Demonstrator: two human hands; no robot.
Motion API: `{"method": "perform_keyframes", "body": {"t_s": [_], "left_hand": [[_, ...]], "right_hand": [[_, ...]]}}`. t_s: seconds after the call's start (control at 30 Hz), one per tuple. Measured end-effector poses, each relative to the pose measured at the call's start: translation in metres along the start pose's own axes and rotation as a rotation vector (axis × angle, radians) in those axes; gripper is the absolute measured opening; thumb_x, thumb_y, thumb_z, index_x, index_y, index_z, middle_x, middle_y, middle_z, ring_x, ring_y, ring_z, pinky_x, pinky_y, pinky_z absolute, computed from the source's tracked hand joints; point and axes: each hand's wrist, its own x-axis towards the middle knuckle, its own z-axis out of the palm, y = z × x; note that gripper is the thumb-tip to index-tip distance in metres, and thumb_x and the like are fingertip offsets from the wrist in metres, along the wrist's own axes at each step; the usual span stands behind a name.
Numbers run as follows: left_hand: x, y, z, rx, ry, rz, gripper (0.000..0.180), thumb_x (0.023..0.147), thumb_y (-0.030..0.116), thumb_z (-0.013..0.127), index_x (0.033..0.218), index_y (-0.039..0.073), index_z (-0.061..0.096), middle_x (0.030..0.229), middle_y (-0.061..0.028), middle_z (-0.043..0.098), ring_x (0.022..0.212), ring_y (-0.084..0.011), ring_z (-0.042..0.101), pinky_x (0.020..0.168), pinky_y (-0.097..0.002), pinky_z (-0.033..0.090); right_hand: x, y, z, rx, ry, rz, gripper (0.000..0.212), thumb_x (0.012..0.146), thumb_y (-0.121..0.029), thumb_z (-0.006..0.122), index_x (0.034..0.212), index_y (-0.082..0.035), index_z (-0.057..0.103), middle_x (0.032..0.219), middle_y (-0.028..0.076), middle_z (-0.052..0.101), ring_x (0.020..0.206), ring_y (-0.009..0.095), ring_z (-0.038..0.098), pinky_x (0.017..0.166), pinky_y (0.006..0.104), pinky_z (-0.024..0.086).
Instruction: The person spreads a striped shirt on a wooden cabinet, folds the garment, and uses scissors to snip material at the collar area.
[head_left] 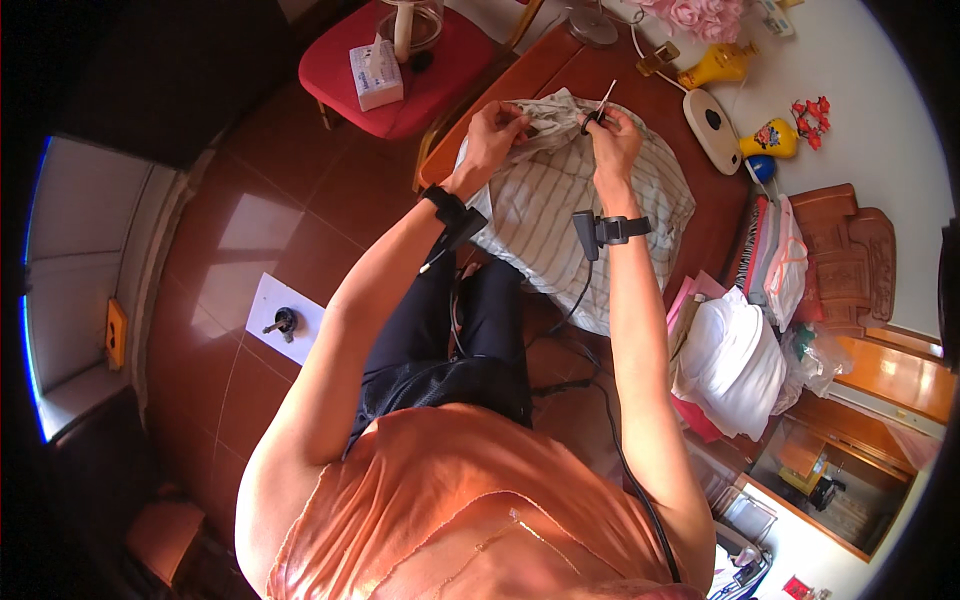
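Observation:
A pale cloth with brown stripes lies spread over a wooden bench and hangs down in front of my knees. Its far edge is bunched into folds. My left hand pinches the gathered edge at the left, fingertips pressed together on it. To the right, my right hand is closed round what look like scissors, with a black finger loop and a thin, light blade pointing up and away. The blade is just beside the bunched folds. The fingertips partly hide the scissors.
A red chair at the far left holds a tissue box and a glass container. Folded white cloths are stacked at the right. Yellow vases stand by the wall. A black cable runs along my right arm.

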Motion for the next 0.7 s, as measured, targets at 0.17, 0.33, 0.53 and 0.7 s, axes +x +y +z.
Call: {"method": "perform_keyframes", "body": {"t_s": [0.17,0.33,0.53,0.7], "left_hand": [[-0.013,0.017,0.012,0.306,-0.078,0.293,0.010,0.088,0.005,0.063,0.097,0.002,0.059,0.085,-0.0038,0.063,0.081,-0.0084,0.059,0.068,-0.0254,0.050],[-0.003,0.021,0.020,0.267,-0.363,0.191,0.019,0.087,0.006,0.064,0.104,0.001,0.059,0.100,-0.0053,0.060,0.082,-0.0098,0.059,0.070,-0.0247,0.049],[0.001,0.018,0.013,0.205,-0.368,0.193,0.017,0.087,0.007,0.064,0.102,0.000,0.059,0.092,-0.0051,0.062,0.080,-0.0104,0.060,0.070,-0.0255,0.050],[0.014,0.005,-0.002,0.272,-0.467,0.121,0.016,0.086,0.006,0.065,0.101,0.000,0.063,0.084,-0.0033,0.063,0.078,-0.0100,0.060,0.071,-0.0262,0.050]], "right_hand": [[-0.003,-0.012,-0.004,-0.005,-0.118,0.114,0.029,0.073,0.001,0.074,0.098,0.001,0.061,0.085,0.007,0.065,0.076,0.012,0.059,0.069,0.0247,0.045],[-0.008,-0.018,-0.004,0.169,-0.213,0.206,0.027,0.074,0.003,0.072,0.098,-0.001,0.062,0.087,0.005,0.066,0.080,0.012,0.060,0.071,0.0256,0.045],[-0.005,-0.012,-0.010,0.127,-0.128,0.157,0.025,0.074,0.004,0.072,0.096,-0.002,0.062,0.087,0.006,0.067,0.079,0.012,0.061,0.073,0.0254,0.046],[-0.012,0.000,-0.002,0.137,-0.066,0.185,0.025,0.074,0.002,0.073,0.096,-0.002,0.061,0.086,0.005,0.067,0.076,0.011,0.060,0.068,0.0235,0.045]]}}
